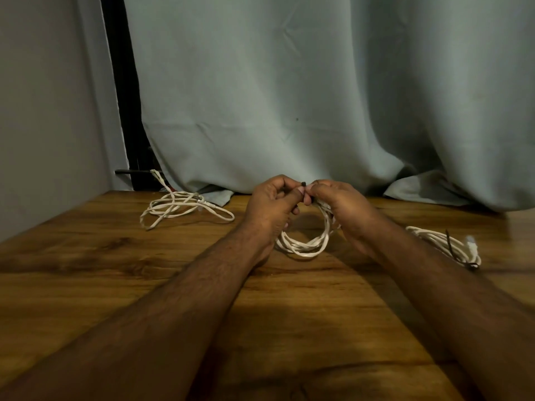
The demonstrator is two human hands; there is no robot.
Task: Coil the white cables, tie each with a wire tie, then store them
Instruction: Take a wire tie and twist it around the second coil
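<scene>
Hands, left (270, 205) and right (337, 206), pinch a dark wire tie (303, 184) atop the coiled cable (304, 244); twist snugly (loops gathered).

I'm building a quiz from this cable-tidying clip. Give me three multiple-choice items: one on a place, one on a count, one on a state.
1. Where does the tied cable lie?
A. right of the hands
B. far left
C. on the curtain

2. How many white cables show?
A. one
B. three
C. five

3. The far-left loose cable is:
A. tied
B. uncoiled
C. held

Key:
1 A, its dark tie shows at the table's right.
2 B, one left, one right, one coil in the left hand and right hand.
3 B, it sprawls untied.
</scene>
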